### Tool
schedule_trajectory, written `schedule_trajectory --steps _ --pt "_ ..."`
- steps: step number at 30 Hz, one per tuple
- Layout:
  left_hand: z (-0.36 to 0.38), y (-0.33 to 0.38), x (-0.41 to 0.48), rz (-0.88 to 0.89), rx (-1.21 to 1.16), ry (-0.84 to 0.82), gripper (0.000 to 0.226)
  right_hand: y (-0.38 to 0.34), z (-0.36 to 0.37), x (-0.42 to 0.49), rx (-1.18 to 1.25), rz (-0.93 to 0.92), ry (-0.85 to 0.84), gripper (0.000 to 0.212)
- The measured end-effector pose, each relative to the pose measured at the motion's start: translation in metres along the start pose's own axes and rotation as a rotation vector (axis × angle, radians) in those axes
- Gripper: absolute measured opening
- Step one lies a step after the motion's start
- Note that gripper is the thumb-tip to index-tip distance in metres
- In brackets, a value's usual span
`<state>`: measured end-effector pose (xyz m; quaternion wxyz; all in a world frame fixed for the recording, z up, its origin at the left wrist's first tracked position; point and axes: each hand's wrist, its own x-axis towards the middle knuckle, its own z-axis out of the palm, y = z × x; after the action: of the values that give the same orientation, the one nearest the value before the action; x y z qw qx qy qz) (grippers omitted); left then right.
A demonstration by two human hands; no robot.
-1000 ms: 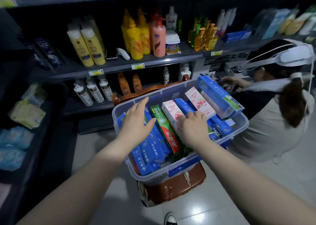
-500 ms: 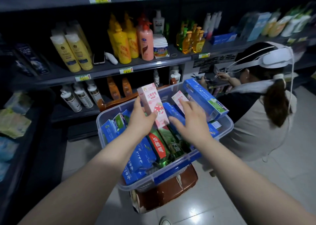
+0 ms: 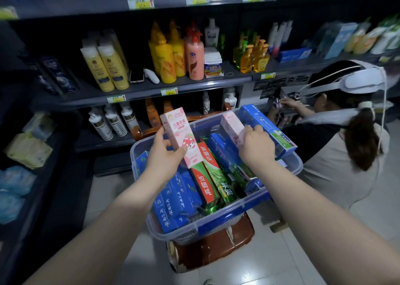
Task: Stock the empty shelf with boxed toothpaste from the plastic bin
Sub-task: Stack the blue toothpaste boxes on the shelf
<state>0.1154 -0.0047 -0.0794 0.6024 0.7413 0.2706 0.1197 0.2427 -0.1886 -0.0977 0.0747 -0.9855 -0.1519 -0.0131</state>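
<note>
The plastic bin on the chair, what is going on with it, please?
A person is taking boxed toothpaste out of the plastic bin. The left hand holds one pink box up above the other boxes. The right hand grips a second pink box that leans inside the bin.

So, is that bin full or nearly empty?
Quite full. The bin is packed with boxes side by side, and a long blue box sticks up past its rim.
</note>
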Motion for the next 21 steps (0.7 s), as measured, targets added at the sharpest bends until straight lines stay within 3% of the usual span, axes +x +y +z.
schedule_trajectory --steps 4,6,8,13,21 --pt "-0.041 0.006 -0.008 0.014 -0.115 0.083 0.048 -0.036 -0.038 -0.017 0.815 -0.015 -0.012 0.032" --pt "-0.069 0.011 -0.020 0.037 -0.153 0.129 0.041 -0.068 -0.052 -0.029 1.237 -0.028 -0.202 0.029" --pt "-0.102 0.014 -0.037 0.062 -0.208 0.180 0.043 -0.104 -0.055 -0.040 1.447 -0.082 -0.386 0.028" --pt "-0.199 0.006 -0.096 0.103 -0.257 0.372 0.045 -0.210 -0.059 -0.071 1.468 -0.315 -0.572 0.031" --pt "-0.376 -0.023 -0.238 0.108 -0.142 0.812 0.025 -0.405 -0.075 -0.183 1.405 -0.719 -0.887 0.032"
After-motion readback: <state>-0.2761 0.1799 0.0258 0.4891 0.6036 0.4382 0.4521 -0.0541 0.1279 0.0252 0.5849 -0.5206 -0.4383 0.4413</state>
